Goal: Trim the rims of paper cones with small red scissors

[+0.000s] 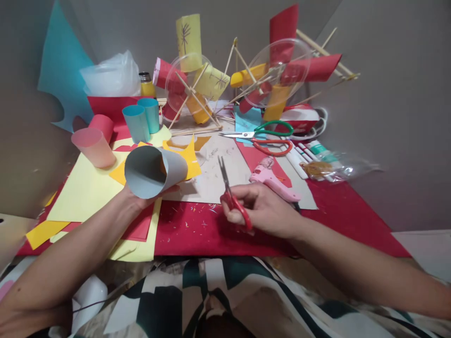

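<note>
Gray tube [173,168] and red-handled scissors [229,193] above the table [192,232]

Left hand [140,201] clasps the tube at the scissors' 9 o'clock, long axis roughly 9-to-3, mouth toward 9; right hand [262,207] grasps the scissors by the handles, blades toward 11 o'clock.

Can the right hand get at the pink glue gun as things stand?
Probably yes: the pink glue gun lies just beyond the right hand, nothing visible between. The grip holds small red-handled scissors, though, so a firm hold would likely need those put down.
</note>
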A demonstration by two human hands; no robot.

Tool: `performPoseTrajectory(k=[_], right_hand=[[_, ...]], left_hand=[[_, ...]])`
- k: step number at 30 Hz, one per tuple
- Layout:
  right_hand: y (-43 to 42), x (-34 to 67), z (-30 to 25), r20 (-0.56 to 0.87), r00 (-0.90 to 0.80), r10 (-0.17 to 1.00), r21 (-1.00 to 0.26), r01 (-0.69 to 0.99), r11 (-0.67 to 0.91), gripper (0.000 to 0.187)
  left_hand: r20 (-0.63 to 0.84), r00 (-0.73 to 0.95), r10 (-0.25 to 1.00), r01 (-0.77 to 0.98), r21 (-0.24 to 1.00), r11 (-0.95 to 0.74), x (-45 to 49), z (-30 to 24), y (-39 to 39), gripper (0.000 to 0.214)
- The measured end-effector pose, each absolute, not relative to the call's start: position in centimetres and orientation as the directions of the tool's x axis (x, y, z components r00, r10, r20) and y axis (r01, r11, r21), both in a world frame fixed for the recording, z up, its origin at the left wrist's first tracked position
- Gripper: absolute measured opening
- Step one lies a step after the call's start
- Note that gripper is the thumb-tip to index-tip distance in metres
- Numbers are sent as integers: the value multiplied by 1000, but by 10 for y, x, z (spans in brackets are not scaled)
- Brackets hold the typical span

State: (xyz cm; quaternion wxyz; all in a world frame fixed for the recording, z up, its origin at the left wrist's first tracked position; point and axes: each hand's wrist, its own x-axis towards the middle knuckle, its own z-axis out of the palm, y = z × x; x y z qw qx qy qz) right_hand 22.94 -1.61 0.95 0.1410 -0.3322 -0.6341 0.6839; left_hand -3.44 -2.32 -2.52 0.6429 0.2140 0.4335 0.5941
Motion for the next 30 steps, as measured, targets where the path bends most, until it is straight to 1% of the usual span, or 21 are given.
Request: performPoseTrajectory(k=[2, 4, 8, 12, 17, 22, 30], right_hand=[[-20, 226, 8, -267, -716, 645, -950, 309, -50, 46], [-21, 223, 5, -257, -697, 669, -932, 362, 19, 49], [-18, 215, -2, -298, -689, 661, -893, 447, 63, 49], [-15, 206, -4, -273, -681, 680, -873, 472, 122, 48], [-13, 192, -3, -215, -676, 705, -895, 425, 134, 48], [-15, 180, -4, -168, -668, 725, -935, 341, 98, 47], [-20, 168, -7, -87, -613, 786, -977, 206, 53, 51]], left_hand=[[-266, -65, 962, -599, 781, 175, -36, -25, -24, 36], [-233, -50, 971, -631, 761, 150, -36, -22, -25, 40], [-229, -73, 971, -671, 731, 122, -33, -18, -28, 39], [-248, -97, 964, -669, 733, 122, -28, -16, -29, 38], [-251, -103, 963, -673, 730, 119, -18, -13, -32, 37], [-273, -116, 955, -688, 716, 121, -10, -6, -38, 37], [-236, -82, 968, -696, 709, 114, -6, -1, -41, 40]])
